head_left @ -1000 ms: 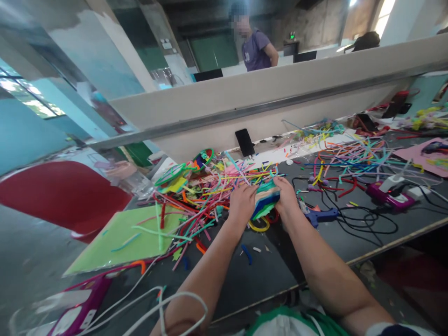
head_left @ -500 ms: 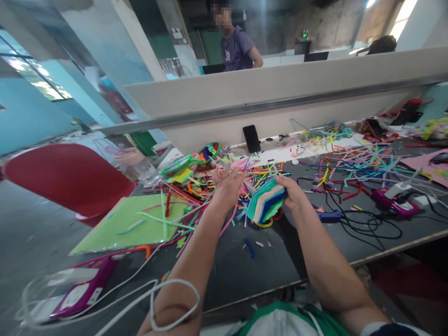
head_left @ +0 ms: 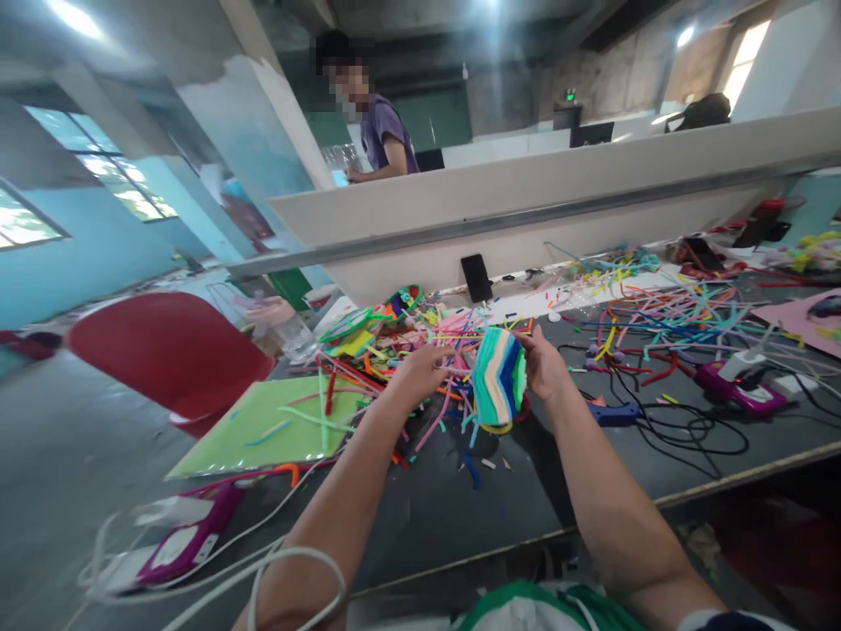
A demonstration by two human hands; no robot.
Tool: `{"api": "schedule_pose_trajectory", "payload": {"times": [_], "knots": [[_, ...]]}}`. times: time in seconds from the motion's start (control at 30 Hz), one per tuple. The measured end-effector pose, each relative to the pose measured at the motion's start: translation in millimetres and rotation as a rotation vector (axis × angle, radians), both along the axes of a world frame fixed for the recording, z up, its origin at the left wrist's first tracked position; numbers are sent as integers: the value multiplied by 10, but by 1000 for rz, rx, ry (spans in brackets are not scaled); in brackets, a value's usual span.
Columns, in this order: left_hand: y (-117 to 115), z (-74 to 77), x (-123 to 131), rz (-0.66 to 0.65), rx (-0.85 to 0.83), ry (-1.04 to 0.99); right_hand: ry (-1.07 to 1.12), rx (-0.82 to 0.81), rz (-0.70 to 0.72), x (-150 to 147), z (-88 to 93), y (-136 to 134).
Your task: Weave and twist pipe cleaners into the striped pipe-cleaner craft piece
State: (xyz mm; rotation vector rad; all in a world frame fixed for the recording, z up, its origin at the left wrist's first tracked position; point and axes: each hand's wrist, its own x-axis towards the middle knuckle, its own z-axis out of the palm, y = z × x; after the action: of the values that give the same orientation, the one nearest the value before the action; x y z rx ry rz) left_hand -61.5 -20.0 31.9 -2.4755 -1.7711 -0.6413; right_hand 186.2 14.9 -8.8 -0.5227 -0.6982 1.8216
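Note:
My right hand (head_left: 545, 366) grips a piece made of striped pipe-cleaner rows (head_left: 499, 379) in teal, cream, blue and green, held upright above the dark table (head_left: 460, 517). My left hand (head_left: 420, 372) is just left of it, over a heap of coloured pipe cleaners (head_left: 400, 346), fingers curled as if pinching a strand; what it holds is too small to make out. A white cable (head_left: 289, 574) loops around my left forearm.
A green sheet (head_left: 263, 434) lies at left, a pink glue gun (head_left: 184, 543) near the front left, a blue glue gun (head_left: 614, 412) and black cables (head_left: 696, 429) at right. A phone (head_left: 476, 277) leans on the white partition (head_left: 526, 210). A person stands behind the partition. A red chair (head_left: 164, 350) is left.
My left hand let go of the striped piece, opened, then came back down curled onto the pile. My right hand turned the piece upright. The view shifted right.

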Motion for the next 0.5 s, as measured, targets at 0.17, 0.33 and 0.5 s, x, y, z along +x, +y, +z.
{"api": "schedule_pose_trajectory", "payload": {"times": [0.17,0.33,0.5], "knots": [[-478,69,-6,404,86,-77,127,223,122,-197,7,-160],[-900,56,77,508,209,-258,55,323,93,-523,111,-485],[-1111,-141,239,384,274,-478,-12,331,-98,-596,288,-714]]}}
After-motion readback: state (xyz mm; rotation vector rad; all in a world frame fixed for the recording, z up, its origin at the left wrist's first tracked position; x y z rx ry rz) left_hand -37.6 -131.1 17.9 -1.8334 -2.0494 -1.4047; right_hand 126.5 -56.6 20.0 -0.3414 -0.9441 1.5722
